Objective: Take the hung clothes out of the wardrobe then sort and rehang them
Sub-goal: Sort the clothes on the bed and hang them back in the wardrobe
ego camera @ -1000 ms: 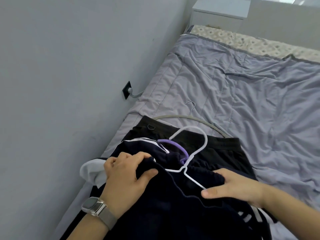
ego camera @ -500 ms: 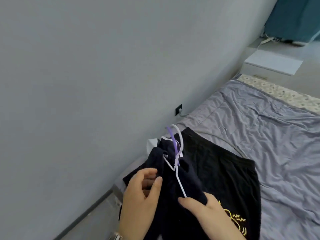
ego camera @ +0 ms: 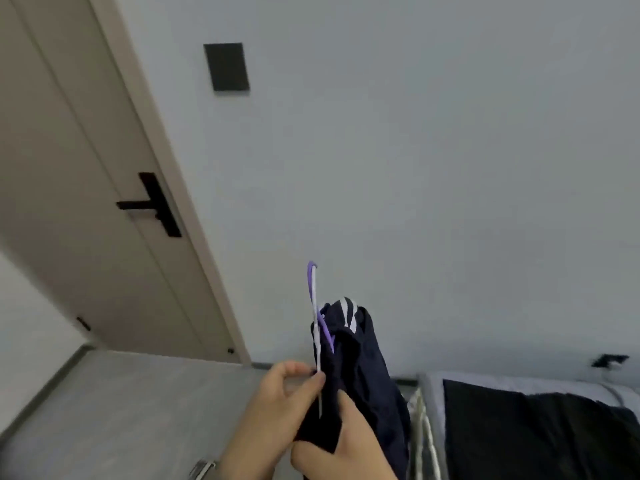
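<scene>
A navy garment with white stripes [ego camera: 360, 355] hangs bunched in front of me, lifted off the bed. Two hanger hooks stick up from it, a white hanger [ego camera: 316, 327] and a purple hanger [ego camera: 327, 332], seen edge-on. My left hand [ego camera: 273, 407] pinches the white hanger's wire and the cloth at the left side. My right hand [ego camera: 346, 445] grips the navy cloth from below. A black garment [ego camera: 536, 431] lies flat on the bed at the lower right.
A beige door [ego camera: 86, 209] with a black handle [ego camera: 152, 204] stands at the left. The grey wall carries a black panel [ego camera: 227, 66] and a socket [ego camera: 609, 360]. Grey floor [ego camera: 114, 403] spreads below the door. The bed's edge [ego camera: 427, 403] is at the right.
I have turned left from the bed toward the door. Both hands lifted the navy garment and its hangers off the bed; the black garment stays behind.
</scene>
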Action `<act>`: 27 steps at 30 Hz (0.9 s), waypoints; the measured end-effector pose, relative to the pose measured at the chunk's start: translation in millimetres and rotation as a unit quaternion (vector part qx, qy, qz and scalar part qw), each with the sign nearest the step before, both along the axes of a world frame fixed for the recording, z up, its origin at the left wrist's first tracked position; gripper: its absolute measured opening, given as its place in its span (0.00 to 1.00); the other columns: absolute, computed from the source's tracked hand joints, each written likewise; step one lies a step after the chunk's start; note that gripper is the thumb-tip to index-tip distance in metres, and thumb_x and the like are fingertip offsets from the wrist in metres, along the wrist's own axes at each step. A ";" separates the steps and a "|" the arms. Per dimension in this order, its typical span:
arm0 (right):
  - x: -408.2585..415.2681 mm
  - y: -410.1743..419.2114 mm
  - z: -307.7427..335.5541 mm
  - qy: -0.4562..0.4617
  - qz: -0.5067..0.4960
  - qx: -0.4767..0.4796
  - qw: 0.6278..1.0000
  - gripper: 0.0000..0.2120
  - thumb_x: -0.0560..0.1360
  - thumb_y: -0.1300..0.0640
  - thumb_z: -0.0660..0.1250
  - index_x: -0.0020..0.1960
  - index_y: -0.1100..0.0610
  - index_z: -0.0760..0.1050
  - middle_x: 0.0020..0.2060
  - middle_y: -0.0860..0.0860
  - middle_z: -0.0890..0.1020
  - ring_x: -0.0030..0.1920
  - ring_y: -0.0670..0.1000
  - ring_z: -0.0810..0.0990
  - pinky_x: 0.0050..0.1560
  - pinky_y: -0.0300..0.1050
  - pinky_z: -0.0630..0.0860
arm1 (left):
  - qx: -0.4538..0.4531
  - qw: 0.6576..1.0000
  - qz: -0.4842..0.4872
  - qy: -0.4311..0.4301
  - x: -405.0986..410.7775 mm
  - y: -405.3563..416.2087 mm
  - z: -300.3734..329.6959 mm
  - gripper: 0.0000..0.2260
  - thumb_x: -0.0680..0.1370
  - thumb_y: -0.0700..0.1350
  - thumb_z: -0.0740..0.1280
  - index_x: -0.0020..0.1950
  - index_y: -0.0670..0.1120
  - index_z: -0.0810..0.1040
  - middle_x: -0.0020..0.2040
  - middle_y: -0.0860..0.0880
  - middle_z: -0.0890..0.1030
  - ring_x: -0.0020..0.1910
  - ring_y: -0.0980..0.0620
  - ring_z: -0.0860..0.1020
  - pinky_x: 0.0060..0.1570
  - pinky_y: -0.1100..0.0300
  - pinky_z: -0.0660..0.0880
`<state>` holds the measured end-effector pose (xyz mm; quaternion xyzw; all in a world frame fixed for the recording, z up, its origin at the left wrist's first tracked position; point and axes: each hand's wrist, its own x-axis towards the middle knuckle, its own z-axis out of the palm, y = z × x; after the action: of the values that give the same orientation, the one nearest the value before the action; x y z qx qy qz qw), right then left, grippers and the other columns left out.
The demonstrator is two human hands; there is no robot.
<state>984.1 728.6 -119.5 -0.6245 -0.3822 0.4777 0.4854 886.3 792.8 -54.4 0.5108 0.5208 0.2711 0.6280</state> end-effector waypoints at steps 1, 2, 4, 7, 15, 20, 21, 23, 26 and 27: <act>-31.1 4.9 29.0 0.029 0.072 -0.001 0.997 0.33 0.52 0.54 0.71 0.58 0.46 0.74 0.37 0.43 0.83 0.47 0.28 0.76 0.55 0.40 0.75 | -0.019 1.000 0.023 -0.008 -28.1 3.2 1.9 0.08 0.74 0.44 0.69 0.51 0.44 0.78 0.41 0.44 0.83 0.38 0.50 0.80 0.39 0.58 0.76; -57.2 13.2 50.8 0.024 0.106 -0.022 0.994 0.27 0.54 0.54 0.67 0.55 0.47 0.75 0.40 0.44 0.83 0.45 0.35 0.80 0.48 0.34 0.75 | -0.028 0.999 0.034 -0.020 -54.8 6.1 3.8 0.09 0.75 0.45 0.68 0.52 0.42 0.78 0.42 0.43 0.83 0.37 0.50 0.80 0.36 0.59 0.75; -92.2 19.9 71.1 0.028 0.140 -0.038 0.989 0.27 0.56 0.52 0.66 0.56 0.49 0.75 0.45 0.47 0.83 0.46 0.41 0.81 0.45 0.33 0.74 | -0.016 0.998 0.054 -0.033 -109.4 9.6 8.0 0.09 0.76 0.45 0.67 0.52 0.41 0.79 0.43 0.41 0.83 0.37 0.50 0.79 0.34 0.62 0.74; -170.1 31.7 74.7 -0.005 0.214 -0.062 0.975 0.37 0.56 0.49 0.68 0.66 0.51 0.71 0.55 0.52 0.82 0.53 0.49 0.79 0.52 0.40 0.74 | 0.024 0.994 0.108 -0.027 -185.2 6.1 18.9 0.07 0.77 0.42 0.65 0.52 0.41 0.77 0.40 0.42 0.80 0.32 0.52 0.77 0.28 0.65 0.71; -275.1 32.9 91.5 0.016 0.282 -0.066 0.957 0.04 0.74 0.51 0.69 0.40 0.46 0.78 0.32 0.41 0.83 0.42 0.42 0.81 0.48 0.38 0.76 | 0.070 0.972 0.224 -0.020 -310.7 -26.1 28.9 0.08 0.78 0.39 0.59 0.44 0.42 0.76 0.35 0.47 0.76 0.34 0.52 0.73 0.37 0.59 0.70; -308.3 24.4 97.3 -0.008 0.367 -0.075 0.927 0.09 0.74 0.48 0.68 0.39 0.52 0.81 0.36 0.49 0.85 0.43 0.51 0.84 0.54 0.51 0.78 | 0.110 0.923 0.369 0.022 -339.6 -67.8 27.2 0.10 0.79 0.40 0.58 0.38 0.47 0.72 0.31 0.52 0.71 0.33 0.56 0.69 0.38 0.59 0.68; -314.2 21.4 98.8 -0.011 0.387 -0.075 0.919 0.10 0.75 0.49 0.68 0.39 0.53 0.81 0.36 0.50 0.85 0.43 0.51 0.84 0.53 0.51 0.78 | 0.109 0.910 0.400 0.022 -344.1 -79.0 25.8 0.10 0.79 0.39 0.57 0.38 0.47 0.71 0.31 0.52 0.73 0.33 0.55 0.70 0.38 0.59 0.69; -326.5 13.8 102.7 -0.015 0.430 -0.071 0.900 0.11 0.75 0.51 0.68 0.38 0.57 0.80 0.34 0.51 0.83 0.39 0.51 0.82 0.46 0.47 0.77 | 0.104 0.882 0.459 0.007 -353.2 -103.7 23.7 0.09 0.80 0.38 0.56 0.41 0.46 0.70 0.34 0.52 0.78 0.33 0.55 0.75 0.34 0.59 0.72; -346.5 -5.3 105.5 -0.015 0.485 -0.078 0.871 0.13 0.75 0.52 0.67 0.41 0.62 0.79 0.34 0.56 0.83 0.37 0.53 0.82 0.37 0.42 0.73 | 0.116 0.830 0.545 0.025 -369.2 -145.9 26.3 0.09 0.81 0.36 0.54 0.43 0.43 0.68 0.34 0.50 0.76 0.23 0.57 0.71 0.20 0.67 0.65; -353.2 -13.9 104.5 -0.012 0.504 -0.083 0.859 0.13 0.75 0.52 0.67 0.42 0.63 0.80 0.36 0.57 0.83 0.40 0.54 0.83 0.38 0.41 0.73 | 0.129 0.814 0.565 0.035 -374.5 -162.1 27.8 0.09 0.81 0.35 0.53 0.42 0.43 0.68 0.33 0.50 0.74 0.20 0.57 0.66 0.18 0.69 0.60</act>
<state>630.8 714.7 -14.9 -0.3902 -0.6097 0.6795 0.1197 511.7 630.7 -26.6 0.2116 0.6999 0.6249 0.2737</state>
